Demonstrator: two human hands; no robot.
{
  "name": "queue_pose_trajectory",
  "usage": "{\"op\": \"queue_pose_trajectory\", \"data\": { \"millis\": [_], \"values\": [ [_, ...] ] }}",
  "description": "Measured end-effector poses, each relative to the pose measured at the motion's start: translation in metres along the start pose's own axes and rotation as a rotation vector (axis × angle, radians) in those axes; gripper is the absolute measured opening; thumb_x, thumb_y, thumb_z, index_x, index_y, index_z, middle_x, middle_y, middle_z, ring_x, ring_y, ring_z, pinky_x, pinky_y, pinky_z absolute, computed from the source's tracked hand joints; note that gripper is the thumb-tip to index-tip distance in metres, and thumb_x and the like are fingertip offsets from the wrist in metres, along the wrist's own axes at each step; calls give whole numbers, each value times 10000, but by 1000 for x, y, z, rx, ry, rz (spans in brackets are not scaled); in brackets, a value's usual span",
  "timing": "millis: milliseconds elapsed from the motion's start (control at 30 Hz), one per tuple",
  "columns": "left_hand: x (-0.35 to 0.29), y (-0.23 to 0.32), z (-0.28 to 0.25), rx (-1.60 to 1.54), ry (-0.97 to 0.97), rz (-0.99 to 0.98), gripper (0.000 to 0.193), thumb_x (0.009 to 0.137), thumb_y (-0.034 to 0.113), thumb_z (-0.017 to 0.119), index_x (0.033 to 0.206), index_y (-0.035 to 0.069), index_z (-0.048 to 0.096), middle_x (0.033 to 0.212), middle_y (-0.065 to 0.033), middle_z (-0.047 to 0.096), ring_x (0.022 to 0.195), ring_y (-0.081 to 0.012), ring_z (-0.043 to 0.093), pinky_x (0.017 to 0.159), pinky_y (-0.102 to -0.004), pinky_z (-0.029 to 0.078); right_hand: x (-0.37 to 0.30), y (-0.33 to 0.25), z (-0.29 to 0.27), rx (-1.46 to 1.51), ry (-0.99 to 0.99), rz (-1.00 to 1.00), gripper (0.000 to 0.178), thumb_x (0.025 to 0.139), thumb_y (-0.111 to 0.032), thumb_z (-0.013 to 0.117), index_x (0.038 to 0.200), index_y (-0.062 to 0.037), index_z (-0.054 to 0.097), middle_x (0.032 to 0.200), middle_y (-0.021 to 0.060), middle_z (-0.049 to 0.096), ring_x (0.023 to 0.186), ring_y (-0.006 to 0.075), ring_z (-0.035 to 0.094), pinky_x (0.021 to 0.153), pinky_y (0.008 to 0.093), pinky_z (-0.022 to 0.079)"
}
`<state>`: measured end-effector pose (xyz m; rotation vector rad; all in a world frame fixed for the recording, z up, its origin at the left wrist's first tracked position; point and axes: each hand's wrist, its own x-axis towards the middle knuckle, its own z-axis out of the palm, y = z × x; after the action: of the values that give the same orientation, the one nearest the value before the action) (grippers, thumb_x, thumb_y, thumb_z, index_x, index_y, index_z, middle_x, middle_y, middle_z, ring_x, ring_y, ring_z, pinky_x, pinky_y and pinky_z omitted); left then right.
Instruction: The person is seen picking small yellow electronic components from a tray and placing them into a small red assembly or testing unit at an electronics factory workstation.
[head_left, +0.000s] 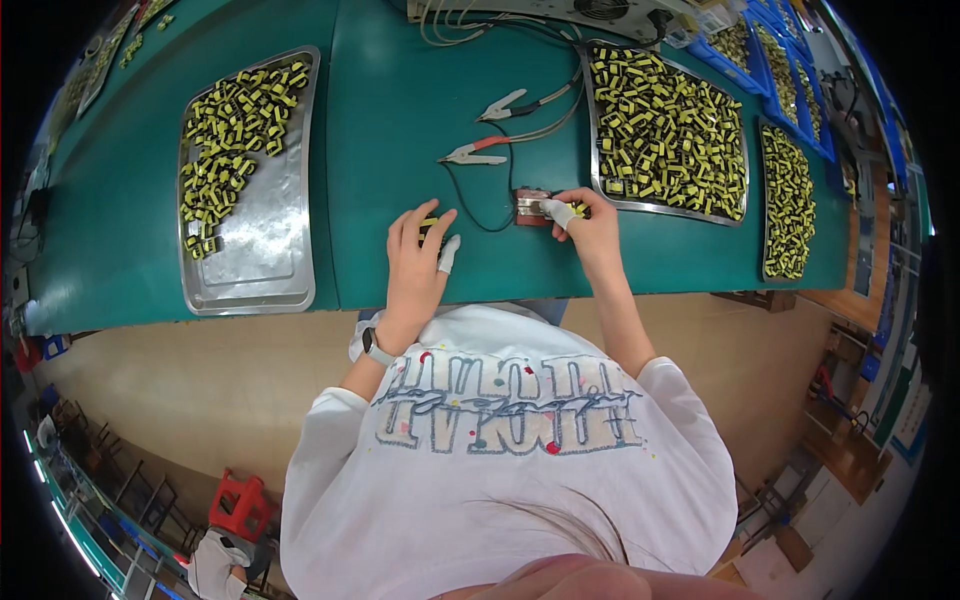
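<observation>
My left hand (413,262) is closed loosely around small yellow-and-black parts that look like transformers (428,229); how many is hidden by the fingers. A white finger cot (449,254) covers its thumb. My right hand (592,230) is at a small reddish-brown fixture (528,213) with a metal top, its cot-covered thumb touching the right side. Yellow of another small transformer (581,210) shows between the right fingers. A thin black wire loops from the left side of the fixture toward the clips behind it.
Two metal clips (468,155) on leads lie behind the fixture. A metal tray (250,300) partly filled with transformers stands left, a full tray (668,208) right. Beyond are another batch (788,205), blue bins (735,72) and a fan-vented instrument (602,10). A person (216,565) and red stool (240,503) are lower left.
</observation>
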<state>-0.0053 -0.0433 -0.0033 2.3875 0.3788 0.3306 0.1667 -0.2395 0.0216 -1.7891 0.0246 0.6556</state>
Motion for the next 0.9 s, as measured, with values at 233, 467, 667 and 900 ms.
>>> {"op": "queue_pose_trajectory", "data": {
  "millis": [233,467,667,900],
  "values": [
    [13,6,12,-100,7,173,399,855,9,737,1240,99,681,1378,-112,585,1230,-367,566,1018,-454,488,4,5,1,9,10,-28,147,901,-100,787,958,6,702,766,45,680,623,92,626,557,237,489],
    [15,10,9,-50,85,236,356,843,31,723,1190,104,690,1333,-89,600,1227,-349,559,1018,-445,460,1,19,-2,158,-1,-82,98,916,-53,754,978,-2,696,782,49,683,670,103,642,588,249,494],
    [27,37,-18,-292,-12,132,242,893,70,721,1134,79,732,1097,-65,715,1046,-274,640,898,-378,484,-29,-2,5,468,-220,-34,98,927,6,695,1015,-3,652,967,98,667,691,138,637,598,256,480],
    [34,53,-18,-649,-141,-60,151,921,75,705,1058,21,738,946,-89,729,845,-207,679,720,-318,508,-39,-9,17,312,-366,-362,221,847,68,746,1035,-3,654,1121,118,633,790,155,687,636,249,564]
  ]
}}
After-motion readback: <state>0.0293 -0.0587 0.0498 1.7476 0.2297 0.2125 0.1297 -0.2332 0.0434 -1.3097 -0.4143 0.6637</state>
